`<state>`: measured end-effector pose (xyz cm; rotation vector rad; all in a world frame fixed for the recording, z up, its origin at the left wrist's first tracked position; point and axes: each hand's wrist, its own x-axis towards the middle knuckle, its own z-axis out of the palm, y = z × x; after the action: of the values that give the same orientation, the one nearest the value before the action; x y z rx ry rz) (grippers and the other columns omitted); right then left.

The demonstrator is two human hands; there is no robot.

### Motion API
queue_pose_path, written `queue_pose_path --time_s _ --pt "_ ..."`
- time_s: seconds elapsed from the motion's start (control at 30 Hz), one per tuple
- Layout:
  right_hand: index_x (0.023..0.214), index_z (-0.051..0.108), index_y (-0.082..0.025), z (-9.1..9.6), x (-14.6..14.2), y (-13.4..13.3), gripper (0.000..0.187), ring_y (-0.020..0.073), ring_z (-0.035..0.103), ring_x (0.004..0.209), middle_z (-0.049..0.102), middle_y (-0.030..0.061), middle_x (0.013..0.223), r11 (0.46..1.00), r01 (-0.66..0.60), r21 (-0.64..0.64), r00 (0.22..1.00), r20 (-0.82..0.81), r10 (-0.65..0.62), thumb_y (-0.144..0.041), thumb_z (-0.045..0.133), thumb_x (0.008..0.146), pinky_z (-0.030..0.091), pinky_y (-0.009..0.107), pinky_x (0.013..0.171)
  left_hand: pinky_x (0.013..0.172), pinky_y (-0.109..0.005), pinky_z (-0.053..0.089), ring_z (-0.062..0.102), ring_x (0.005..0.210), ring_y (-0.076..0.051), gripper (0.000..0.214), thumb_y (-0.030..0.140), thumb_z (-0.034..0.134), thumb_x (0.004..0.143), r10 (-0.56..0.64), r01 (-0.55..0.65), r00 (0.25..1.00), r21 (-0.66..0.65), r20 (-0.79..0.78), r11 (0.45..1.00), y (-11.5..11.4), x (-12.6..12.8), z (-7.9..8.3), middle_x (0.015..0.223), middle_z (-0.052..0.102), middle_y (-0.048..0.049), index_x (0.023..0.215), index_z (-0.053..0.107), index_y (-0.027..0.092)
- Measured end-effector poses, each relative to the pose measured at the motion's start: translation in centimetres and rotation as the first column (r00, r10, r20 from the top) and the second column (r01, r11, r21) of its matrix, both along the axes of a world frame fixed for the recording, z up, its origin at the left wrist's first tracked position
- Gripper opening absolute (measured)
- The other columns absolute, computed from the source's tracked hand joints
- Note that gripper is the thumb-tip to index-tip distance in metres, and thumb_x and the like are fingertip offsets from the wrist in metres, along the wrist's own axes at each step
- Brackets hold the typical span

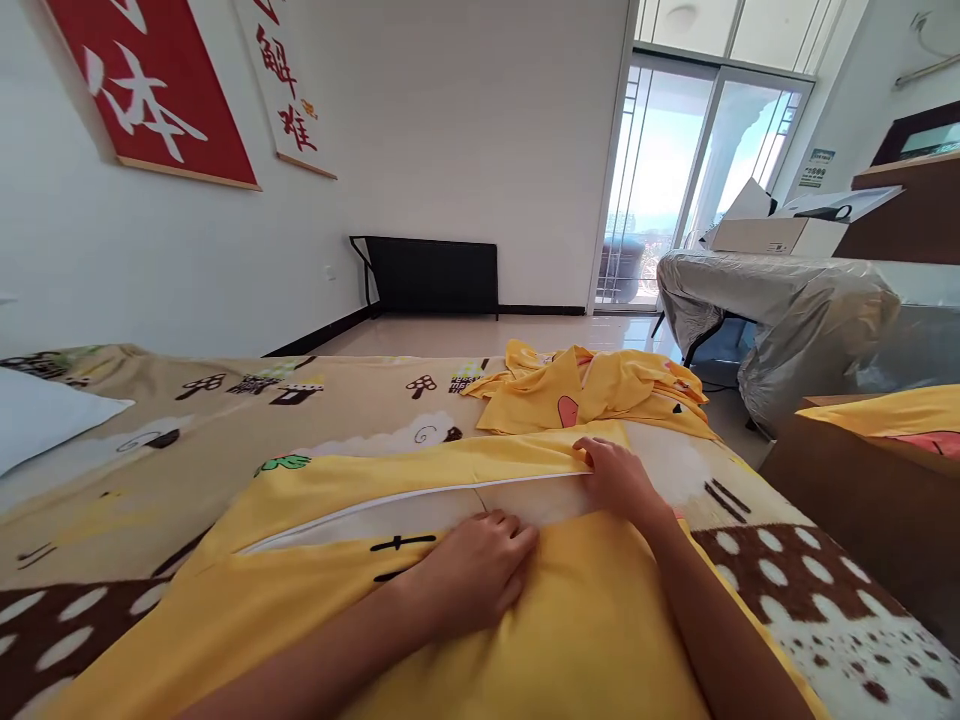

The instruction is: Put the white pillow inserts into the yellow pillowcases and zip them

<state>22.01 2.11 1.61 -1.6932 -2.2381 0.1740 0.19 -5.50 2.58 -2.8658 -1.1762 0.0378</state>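
1. The patterned blanket (360,395) is the widest thing, spread beneath and all around the fingers of the left hand (476,570) and the right hand (621,482).
2. A glass door (660,150) stands far beyond the right fingers.
3. Plastic-wrapped furniture (795,285), bearing a white box (780,236), stands past them to the right.
4. A black panel (435,275) leans by the wall, well beyond the left fingers.
5. A brown carton (855,510) is right of the right fingers, yellow cloth (892,410) on top.
6. The yellow cover (292,590) lies flat under both hands, the left forearm hiding part. Its near end leaves view, so I cannot tell its full long axis; its far edge runs left to right.
7. A yellow bundle (600,390) lies just beyond the right fingers, bordering the cover.
8. A white pillow (52,410) is well left of the fingers.
9. The cover's slit (525,500) runs lengthwise left to right, its right end at the right fingers and slightly farther off.
10. Left fingers: curled together on the near lip. Right fingers: bent at the far lip, slightly apart. I cannot tell whether either pinches.
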Motion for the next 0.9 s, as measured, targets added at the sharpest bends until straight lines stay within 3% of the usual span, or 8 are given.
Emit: queue_pose_path --time_s 0.13,0.23,0.33,0.4,0.5,0.63,0.77,0.9 --pt "0.123 0.054 -0.020 -0.3 -0.5 -0.1 0.054 0.0164 0.056 0.079 0.065 0.0044 0.092 0.999 -0.003 0.054 0.994 -0.106 0.009 -0.011 0.048 0.070 0.034 0.025 0.066 0.057 -0.033 0.043 0.060 0.062 -0.021 0.015 0.014 0.049 0.075 -0.182 0.179 0.962 -0.032 -0.206 0.983 0.3 5.0 5.2 0.071 0.066 -0.0086 0.080 0.063 0.017" --pt "0.119 0.057 -0.020 0.0 -0.5 -0.2 0.053 0.0162 0.054 0.076 0.063 0.0026 0.086 0.997 0.030 0.078 0.990 -0.141 -0.019 -0.010 0.051 0.067 0.032 0.024 0.064 0.051 -0.031 0.037 0.054 0.056 -0.018 0.008 0.020 0.055 0.071 -0.302 0.272 0.930 -0.163 -0.207 0.948 1.3 8.8 6.4 0.065 0.064 -0.0048 0.069 0.062 0.018" --pt "0.116 0.060 -0.022 0.6 0.1 -0.5 0.051 0.0161 0.053 0.076 0.061 0.0014 0.083 0.996 0.032 0.078 0.989 -0.144 -0.020 -0.011 0.053 0.066 0.031 0.024 0.063 0.053 -0.031 0.036 0.051 0.058 -0.017 0.010 0.022 0.055 0.070 -0.407 0.378 0.905 -0.204 -0.122 0.903 3.3 10.2 3.9 0.066 0.063 -0.0040 0.061 0.057 0.017" --pt "0.115 0.061 -0.022 0.8 0.5 -0.6 0.050 0.0157 0.053 0.076 0.061 0.0010 0.082 0.996 0.013 0.089 0.991 -0.135 0.000 -0.010 0.053 0.067 0.031 0.024 0.064 0.056 -0.027 0.037 0.049 0.058 -0.014 0.009 0.018 0.054 0.070 -0.390 0.412 0.911 -0.245 0.135 0.877 4.6 9.6 1.1 0.064 0.060 -0.0018 0.061 0.053 0.017" --pt "0.109 0.064 -0.022 0.7 1.1 -0.4 0.047 0.0149 0.053 0.074 0.061 0.0005 0.081 0.993 0.007 0.118 0.992 -0.129 0.008 -0.006 0.049 0.067 0.032 0.024 0.065 0.054 -0.021 0.036 0.044 0.057 -0.008 0.007 0.013 0.050 0.071 -0.119 0.424 0.812 -0.437 0.572 0.793 5.8 7.8 -2.4 0.064 0.053 0.0023 0.066 0.052 0.016" --pt "0.098 0.066 -0.020 0.3 1.5 -0.1 0.038 0.0138 0.051 0.068 0.060 -0.0006 0.076 0.982 0.053 0.183 0.978 -0.207 -0.014 -0.006 0.049 0.067 0.034 0.024 0.064 0.052 -0.020 0.032 0.038 0.055 -0.007 0.007 0.016 0.050 0.074 0.145 0.455 0.677 -0.565 0.722 0.688 5.8 6.7 -3.3 0.061 0.048 0.0036 0.068 0.054 0.015" --pt "0.090 0.066 -0.020 0.5 1.5 -0.3 0.032 0.0146 0.053 0.069 0.062 0.0004 0.079 0.955 0.061 0.292 0.958 -0.285 0.025 -0.006 0.048 0.067 0.038 0.025 0.065 0.063 -0.026 0.044 0.051 0.067 -0.013 0.015 0.020 0.044 0.080 0.231 0.178 0.618 -0.420 0.751 0.890 5.5 7.1 -2.8 0.073 0.059 -0.0026 0.077 0.057 0.015" --pt "0.092 0.067 -0.021 0.7 0.9 -1.0 0.038 0.0201 0.056 0.084 0.065 0.0047 0.089 0.905 0.096 0.415 0.980 -0.199 -0.013 -0.004 0.045 0.066 0.040 0.027 0.070 0.108 -0.042 0.034 0.046 0.122 -0.025 0.046 0.022 0.048 0.081 -0.014 0.071 0.772 -0.064 0.636 0.995 5.5 7.2 -3.1 0.135 0.051 -0.0101 0.126 0.048 0.018"
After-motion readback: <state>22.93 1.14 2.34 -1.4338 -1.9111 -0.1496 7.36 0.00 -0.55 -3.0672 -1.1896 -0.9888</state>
